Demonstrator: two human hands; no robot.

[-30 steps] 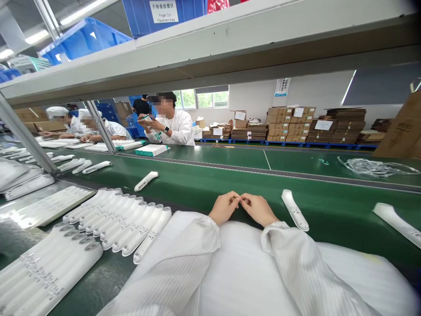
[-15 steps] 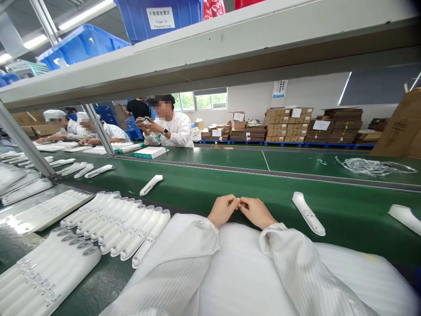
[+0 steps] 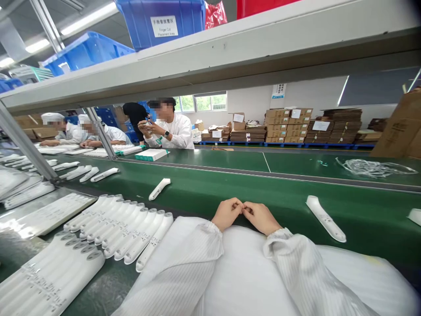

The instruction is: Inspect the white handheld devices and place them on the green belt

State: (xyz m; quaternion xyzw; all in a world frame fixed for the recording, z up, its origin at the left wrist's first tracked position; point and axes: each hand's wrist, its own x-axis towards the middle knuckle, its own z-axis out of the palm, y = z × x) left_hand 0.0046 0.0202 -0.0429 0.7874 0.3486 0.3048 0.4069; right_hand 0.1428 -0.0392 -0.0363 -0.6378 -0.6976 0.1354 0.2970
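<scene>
My left hand (image 3: 227,213) and my right hand (image 3: 262,217) rest together at the near edge of the green conveyor belt (image 3: 250,188), fingers curled and fingertips touching each other. Nothing I can make out shows between them. Both arms wear white striped sleeves and lie on a white foam sheet (image 3: 243,272). A white handheld device (image 3: 325,218) lies on the belt to the right of my right hand. Another white device (image 3: 159,188) lies on the belt to the upper left. A row of several white devices (image 3: 121,228) is lined up left of my left arm.
More white devices (image 3: 49,276) lie at the lower left. A steel shelf (image 3: 210,57) with blue bins (image 3: 164,17) hangs overhead. Across the belt a person (image 3: 167,125) in white handles a small item; other workers (image 3: 75,131) sit further left. Cardboard boxes (image 3: 289,125) are stacked behind.
The loose white devices on the belt have travelled to the right. My hands stay together in the same pose. The view has shifted slightly.
</scene>
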